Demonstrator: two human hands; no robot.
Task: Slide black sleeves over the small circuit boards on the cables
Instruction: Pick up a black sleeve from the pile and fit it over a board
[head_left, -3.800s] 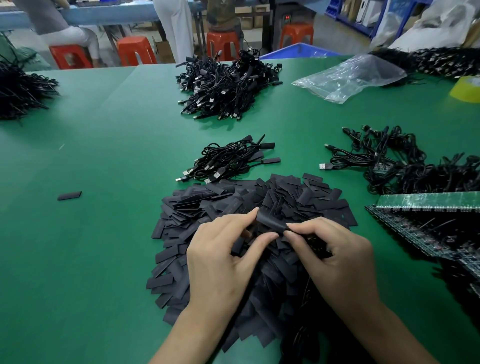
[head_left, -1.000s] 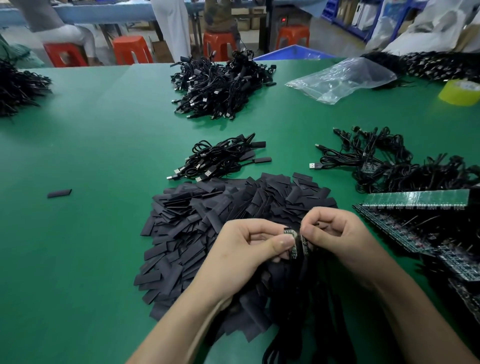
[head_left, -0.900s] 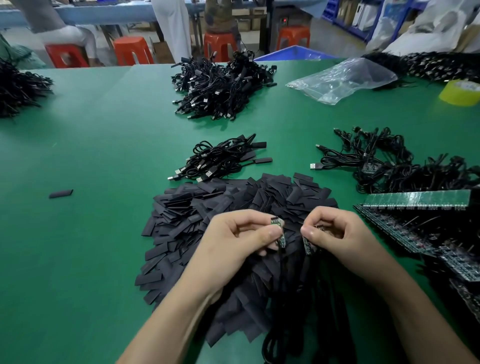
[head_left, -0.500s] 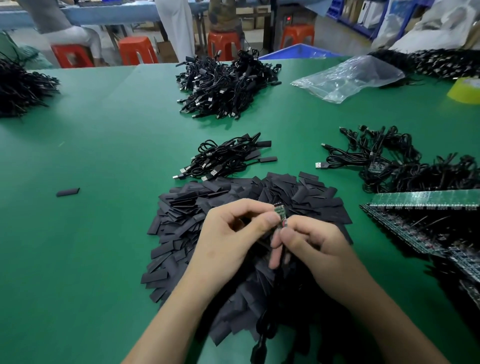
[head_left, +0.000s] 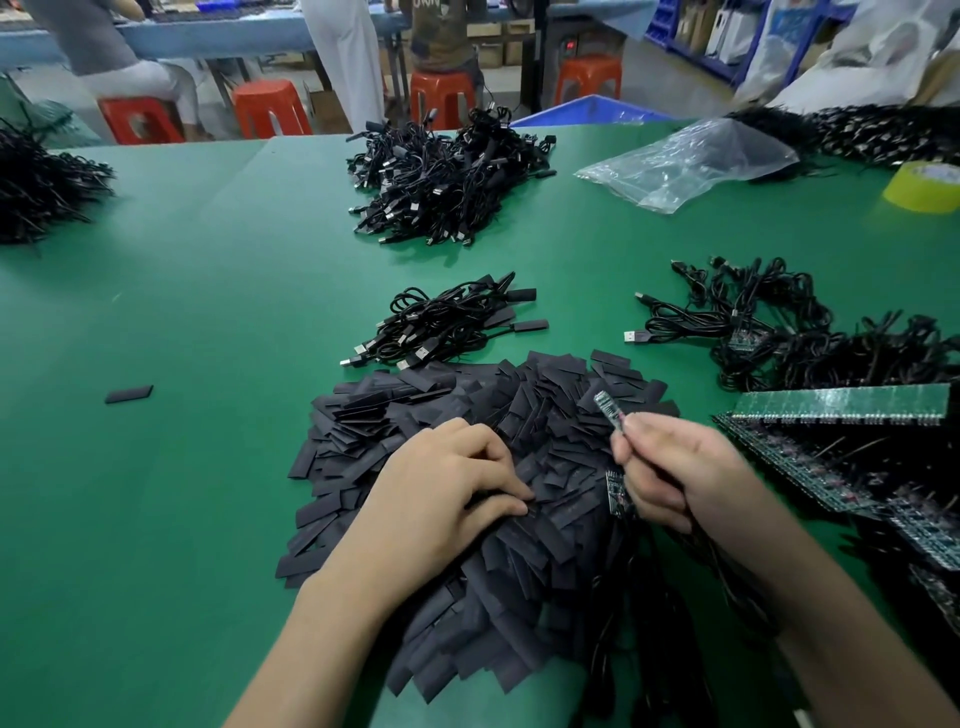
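L hand (head_left: 441, 499) moved onto sleeve pile (head_left: 384, 415) | R hand (head_left: 685, 467) pinches board (head_left: 608, 408)

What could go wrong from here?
The left hand reaches its fingers into the dense sleeve pile, so several overlapping sleeves might come up together. The right hand pinches one circuit board raised while a second board sits low against its fingers; that one could slip or snag among the cables beneath.

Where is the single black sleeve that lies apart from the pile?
Head view: the single black sleeve lies on the green table, far left of the sleeve pile.
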